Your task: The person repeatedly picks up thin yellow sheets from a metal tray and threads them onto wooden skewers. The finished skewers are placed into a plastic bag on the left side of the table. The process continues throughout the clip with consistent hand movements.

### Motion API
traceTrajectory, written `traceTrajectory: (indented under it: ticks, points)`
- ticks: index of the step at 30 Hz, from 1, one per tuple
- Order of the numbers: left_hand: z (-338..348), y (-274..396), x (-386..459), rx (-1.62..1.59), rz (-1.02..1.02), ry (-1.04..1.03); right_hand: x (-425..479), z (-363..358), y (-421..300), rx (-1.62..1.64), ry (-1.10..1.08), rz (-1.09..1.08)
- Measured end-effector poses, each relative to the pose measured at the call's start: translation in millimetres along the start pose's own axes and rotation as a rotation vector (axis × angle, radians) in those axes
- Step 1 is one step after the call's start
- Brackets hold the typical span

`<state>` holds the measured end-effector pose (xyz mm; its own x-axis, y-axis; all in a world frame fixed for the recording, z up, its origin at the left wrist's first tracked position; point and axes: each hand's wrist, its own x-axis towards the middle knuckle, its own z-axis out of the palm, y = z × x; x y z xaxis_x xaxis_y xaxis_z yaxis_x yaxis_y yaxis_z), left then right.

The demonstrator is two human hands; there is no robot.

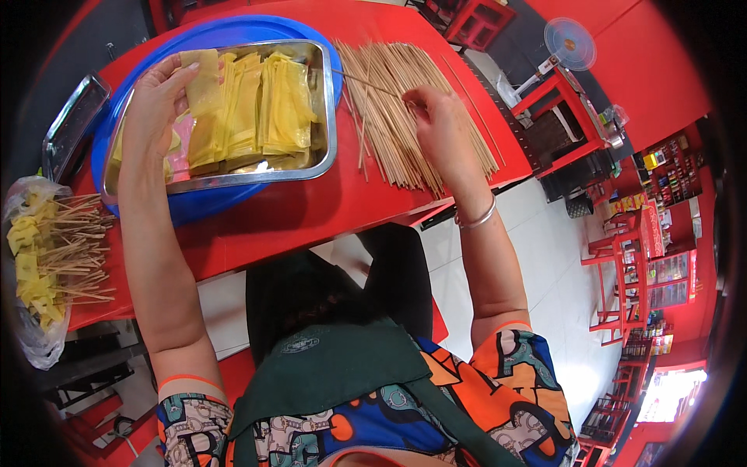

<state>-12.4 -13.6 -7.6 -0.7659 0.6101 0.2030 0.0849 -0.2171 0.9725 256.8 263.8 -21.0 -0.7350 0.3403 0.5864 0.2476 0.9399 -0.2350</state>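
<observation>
A folded yellow tofu-skin sheet (202,84) is between the fingers and thumb of my left hand (166,87), above the left part of a steel tray (257,178). Stacks of similar yellow sheets (286,105) fill much of that tray, which rests on a round blue plastic tray (204,205). My right hand (435,119) pinches one thin wooden skewer (367,82) that points left, its far end near the steel tray's right rim. Beneath my right hand lies a wide pile of wooden skewers (391,128) on the red table (280,227).
Skewered yellow pieces (35,268) lie in a clear plastic bag (44,347) at the table's left. An empty-looking metal tray (76,125) leans beyond the blue tray's left edge. A fan (569,44), red stools (618,280) and shelves stand farther off at the right.
</observation>
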Motion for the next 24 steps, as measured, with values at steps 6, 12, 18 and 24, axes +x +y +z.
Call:
traceTrajectory:
  ticks: [6, 12, 18, 24]
  points:
    - [-7, -2, 7, -0.013, -0.003, -0.026, -19, -49, -12, -0.521, -0.123, 0.009]
    - [-12, -5, 6, 0.016, -0.033, 0.05, -47, -123, 6, -0.446, -0.189, 0.17]
    - [-33, -17, 17, 0.042, -0.013, 0.088, -32, -134, 156, -0.218, 0.067, 0.644]
    - [-25, -13, 11, 0.051, -0.004, 0.21, -56, -88, 344, -0.302, -0.02, 0.925]
